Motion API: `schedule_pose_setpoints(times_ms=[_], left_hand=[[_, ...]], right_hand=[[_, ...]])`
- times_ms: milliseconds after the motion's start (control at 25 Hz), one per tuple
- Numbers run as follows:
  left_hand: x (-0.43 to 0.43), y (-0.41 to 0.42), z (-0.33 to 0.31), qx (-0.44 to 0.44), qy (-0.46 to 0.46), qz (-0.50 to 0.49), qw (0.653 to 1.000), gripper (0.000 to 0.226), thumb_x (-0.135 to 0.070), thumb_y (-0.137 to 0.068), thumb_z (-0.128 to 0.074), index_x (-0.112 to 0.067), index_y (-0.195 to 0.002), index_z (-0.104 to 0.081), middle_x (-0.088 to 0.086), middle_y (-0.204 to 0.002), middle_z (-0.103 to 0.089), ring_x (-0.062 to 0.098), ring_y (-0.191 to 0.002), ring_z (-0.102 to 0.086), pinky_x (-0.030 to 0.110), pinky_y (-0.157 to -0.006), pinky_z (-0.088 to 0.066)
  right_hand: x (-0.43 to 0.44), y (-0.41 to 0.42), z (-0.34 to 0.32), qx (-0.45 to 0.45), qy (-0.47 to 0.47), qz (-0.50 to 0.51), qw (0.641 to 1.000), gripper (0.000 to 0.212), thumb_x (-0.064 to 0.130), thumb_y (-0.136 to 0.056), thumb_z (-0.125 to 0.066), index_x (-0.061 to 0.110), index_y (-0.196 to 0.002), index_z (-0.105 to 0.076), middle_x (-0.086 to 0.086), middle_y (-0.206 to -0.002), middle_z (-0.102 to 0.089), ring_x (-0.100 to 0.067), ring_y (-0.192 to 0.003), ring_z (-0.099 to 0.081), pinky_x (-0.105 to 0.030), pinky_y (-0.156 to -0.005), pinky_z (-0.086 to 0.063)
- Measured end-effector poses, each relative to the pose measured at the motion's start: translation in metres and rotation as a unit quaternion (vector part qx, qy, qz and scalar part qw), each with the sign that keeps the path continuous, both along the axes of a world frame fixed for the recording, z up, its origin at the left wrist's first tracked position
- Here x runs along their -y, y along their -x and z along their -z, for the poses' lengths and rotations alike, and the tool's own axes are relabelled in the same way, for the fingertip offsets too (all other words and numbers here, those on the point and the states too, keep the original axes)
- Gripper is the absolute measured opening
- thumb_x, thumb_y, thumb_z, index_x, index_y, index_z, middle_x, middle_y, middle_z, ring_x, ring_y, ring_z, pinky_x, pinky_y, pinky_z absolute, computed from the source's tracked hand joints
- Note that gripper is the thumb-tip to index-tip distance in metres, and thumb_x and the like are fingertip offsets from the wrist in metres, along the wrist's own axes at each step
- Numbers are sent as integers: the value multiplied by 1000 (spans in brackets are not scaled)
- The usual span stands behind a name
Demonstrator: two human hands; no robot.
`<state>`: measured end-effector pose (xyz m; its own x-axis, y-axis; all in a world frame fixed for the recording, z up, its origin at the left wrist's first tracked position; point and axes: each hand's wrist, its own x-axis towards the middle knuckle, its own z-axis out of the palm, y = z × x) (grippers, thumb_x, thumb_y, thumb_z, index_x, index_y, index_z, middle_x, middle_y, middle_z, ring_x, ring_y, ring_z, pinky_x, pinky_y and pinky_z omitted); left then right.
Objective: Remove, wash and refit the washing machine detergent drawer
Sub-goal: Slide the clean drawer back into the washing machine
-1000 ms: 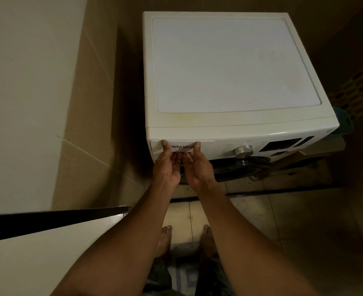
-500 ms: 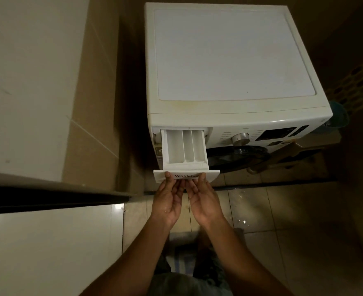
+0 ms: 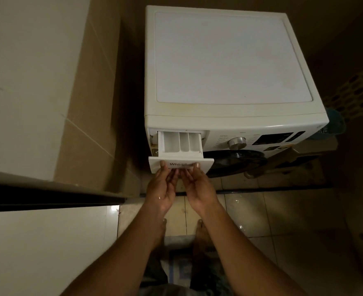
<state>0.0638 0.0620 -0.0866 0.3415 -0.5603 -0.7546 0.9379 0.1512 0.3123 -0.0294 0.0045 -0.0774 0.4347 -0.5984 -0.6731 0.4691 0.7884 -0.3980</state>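
Observation:
A white front-loading washing machine (image 3: 225, 60) stands against the wall. Its white detergent drawer (image 3: 180, 144) sticks partly out of the slot at the upper left of the front, showing three compartments. My left hand (image 3: 163, 186) and my right hand (image 3: 197, 186) hold the drawer's front panel from below, thumbs on its face beside the brand lettering. Most of my fingers are hidden under the panel.
A tiled wall (image 3: 37, 82) stands close on the left. The control knob (image 3: 237, 143) and dark display (image 3: 272, 138) sit right of the drawer, with the dark door (image 3: 234, 161) below. Wet spots shine on the floor tiles (image 3: 240, 210). My bare feet stand on a mat (image 3: 180, 242).
The drawer was flush in the machine a second ago. Both hands have pulled it outward toward me, and it now sits partly extended, about as far as half a second ago.

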Motion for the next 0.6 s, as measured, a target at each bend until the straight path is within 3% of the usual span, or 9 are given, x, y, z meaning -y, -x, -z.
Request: schedule_pose_setpoints(times_ms=[80, 200, 320, 480, 600], left_hand=[[27, -18, 5, 17, -1, -2, 1000, 25, -24, -93, -61, -6, -111, -63, 16, -113, -69, 20, -102, -69, 29, -87, -58], [57, -40, 13, 33, 3, -3, 999, 21, -23, -92, -63, -6, -105, -64, 14, -109, -70, 19, -98, -70, 25, -78, -61], [75, -54, 16, 39, 6, -7, 999, 22, -24, -92, -64, -5, -104, -64, 13, -102, -73, 17, -87, -75, 23, -71, -61], [79, -54, 15, 44, 17, -6, 999, 21, -24, -93, -63, -6, -102, -65, 12, -99, -74, 17, -86, -75, 24, -77, -61], [62, -43, 15, 41, 21, -3, 999, 22, -23, -94, -61, -6, -108, -64, 14, -109, -72, 19, -97, -73, 28, -86, -59]], right_hand=[[25, -18, -3, -7, 13, -14, 1000, 26, 19, -101, -48, 5, -119, -59, -17, -116, -67, -26, -111, -65, -37, -102, -49], [53, -38, -4, -14, 17, -31, 999, 24, 19, -101, -47, 3, -113, -59, -19, -121, -64, -29, -118, -61, -40, -107, -45], [76, -52, 1, -26, 7, -31, 999, 30, 20, -102, -46, -2, -120, -55, -22, -128, -60, -29, -119, -60, -38, -107, -45], [77, -53, 7, -14, 11, -41, 999, 34, 19, -103, -44, -5, -124, -53, -23, -126, -60, -29, -120, -59, -36, -106, -46], [58, -42, 11, -4, 19, -33, 999, 37, 18, -102, -45, -5, -130, -50, -24, -127, -59, -31, -124, -57, -37, -107, -45]])
